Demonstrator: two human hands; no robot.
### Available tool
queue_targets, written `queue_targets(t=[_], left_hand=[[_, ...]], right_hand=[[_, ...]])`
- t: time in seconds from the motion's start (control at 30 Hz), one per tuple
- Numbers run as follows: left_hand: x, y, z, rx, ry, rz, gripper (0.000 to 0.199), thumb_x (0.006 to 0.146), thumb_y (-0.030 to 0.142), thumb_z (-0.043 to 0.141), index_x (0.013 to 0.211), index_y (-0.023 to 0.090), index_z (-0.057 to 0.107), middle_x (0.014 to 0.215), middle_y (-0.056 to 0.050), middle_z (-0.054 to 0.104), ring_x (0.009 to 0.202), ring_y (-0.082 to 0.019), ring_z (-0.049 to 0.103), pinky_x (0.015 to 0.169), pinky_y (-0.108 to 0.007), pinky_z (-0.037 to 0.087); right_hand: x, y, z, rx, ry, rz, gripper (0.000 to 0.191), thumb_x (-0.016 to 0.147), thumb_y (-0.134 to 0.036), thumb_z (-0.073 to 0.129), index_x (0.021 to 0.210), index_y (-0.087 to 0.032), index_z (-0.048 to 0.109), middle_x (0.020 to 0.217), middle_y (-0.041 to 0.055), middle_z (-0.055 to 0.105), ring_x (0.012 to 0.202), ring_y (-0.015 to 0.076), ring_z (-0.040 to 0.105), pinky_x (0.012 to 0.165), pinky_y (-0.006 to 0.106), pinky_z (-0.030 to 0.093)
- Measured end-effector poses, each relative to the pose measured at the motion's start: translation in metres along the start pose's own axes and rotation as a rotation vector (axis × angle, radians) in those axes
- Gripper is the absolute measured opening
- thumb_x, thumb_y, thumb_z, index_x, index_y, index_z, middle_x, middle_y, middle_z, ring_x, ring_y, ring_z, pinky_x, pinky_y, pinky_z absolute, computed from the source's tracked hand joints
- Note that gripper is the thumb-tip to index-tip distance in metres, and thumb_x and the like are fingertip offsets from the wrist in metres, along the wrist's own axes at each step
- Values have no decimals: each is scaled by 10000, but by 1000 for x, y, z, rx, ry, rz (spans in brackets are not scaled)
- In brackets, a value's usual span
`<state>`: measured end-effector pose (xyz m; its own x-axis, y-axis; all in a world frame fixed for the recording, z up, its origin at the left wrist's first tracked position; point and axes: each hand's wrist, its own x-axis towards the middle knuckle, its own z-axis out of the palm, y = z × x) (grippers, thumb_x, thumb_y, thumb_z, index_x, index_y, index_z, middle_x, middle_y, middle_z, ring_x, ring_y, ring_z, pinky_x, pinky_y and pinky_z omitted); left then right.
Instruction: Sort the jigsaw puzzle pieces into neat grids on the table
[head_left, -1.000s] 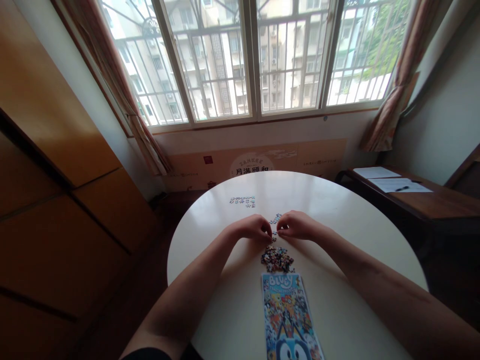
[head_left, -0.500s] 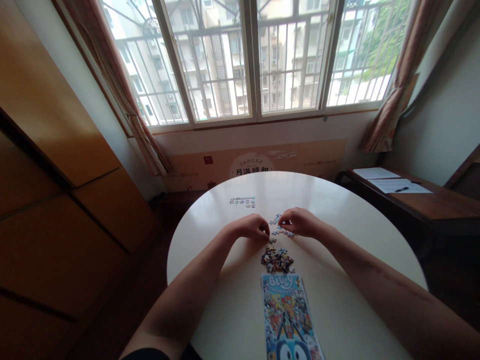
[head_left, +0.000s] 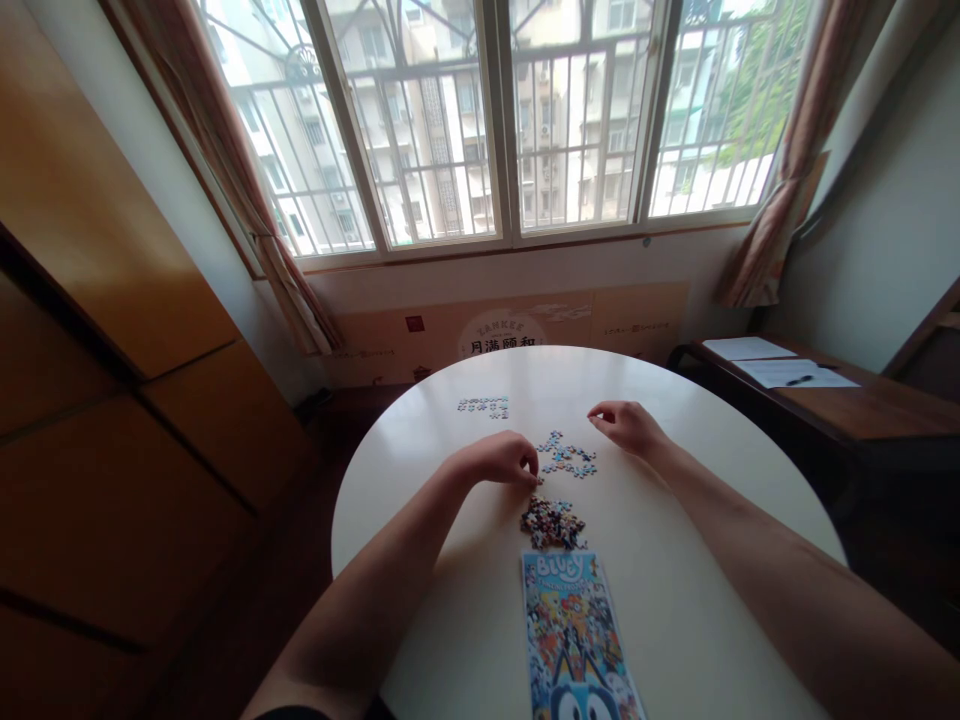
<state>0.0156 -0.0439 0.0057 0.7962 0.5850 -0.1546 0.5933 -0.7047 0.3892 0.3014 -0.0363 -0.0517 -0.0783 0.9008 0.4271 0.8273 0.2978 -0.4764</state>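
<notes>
My left hand (head_left: 510, 458) is closed, its fingertips pinching a small jigsaw piece (head_left: 539, 482) low over the table. Just below it lies a heap of dark, mixed jigsaw pieces (head_left: 553, 523). A looser cluster of bluish pieces (head_left: 577, 465) is spread to the right of that hand. My right hand (head_left: 628, 426) is beyond this cluster, thumb and fingers pressed together; whatever is between them is too small to make out. Nearest me lies a Bluey picture sheet (head_left: 576, 630), its top edge touching the heap.
Rows of pieces (head_left: 484, 405) lie on the far left of the round white table (head_left: 682, 620). A brown side table (head_left: 892, 405) at right bears papers (head_left: 795, 373) and a dark pen-like item. A printed cardboard panel (head_left: 570, 310) stands under the window.
My right hand has moved away from the loose cluster, to the right and farther from me, uncovering those pieces. My left hand has barely moved.
</notes>
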Motion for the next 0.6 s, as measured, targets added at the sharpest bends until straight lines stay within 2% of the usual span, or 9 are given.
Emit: queue_targets(t=[0.1,0.2,0.43,0.53,0.6], left_hand=[[-6,-12,-8,103,20,-73,167,692,250,694,835,232,779,661,20,622,600,-115,524,557,-228,347],[-10,-34,-13,156,87,-162,227,684,188,647,854,252,784,723,11,668,645,-131,557,586,-229,377],[-8,-82,-5,259,466,-338,237,738,130,597,835,243,782,893,-16,709,832,-163,622,755,-231,464],[-9,-89,-5,285,586,-417,235,786,132,572,842,238,775,962,-25,714,851,-162,632,764,-235,480],[-11,-89,-8,293,607,-475,241,789,127,566,840,240,773,974,-25,721,866,-169,640,754,-237,484]], right_hand=[[0,9,3,23,6,34,264,821,-350,555,905,-210,763,706,19,688,658,167,618,652,271,433],[0,9,4,2,34,67,251,819,-342,559,897,-217,761,713,20,692,681,177,624,660,280,427],[-1,4,7,-13,48,111,246,828,-341,557,897,-217,758,724,25,699,691,182,625,657,279,422],[0,5,9,-8,31,121,242,825,-335,561,898,-215,759,728,24,702,695,177,626,671,273,428],[0,5,10,-6,24,123,242,823,-332,560,898,-217,759,733,23,705,698,176,627,682,271,430]])
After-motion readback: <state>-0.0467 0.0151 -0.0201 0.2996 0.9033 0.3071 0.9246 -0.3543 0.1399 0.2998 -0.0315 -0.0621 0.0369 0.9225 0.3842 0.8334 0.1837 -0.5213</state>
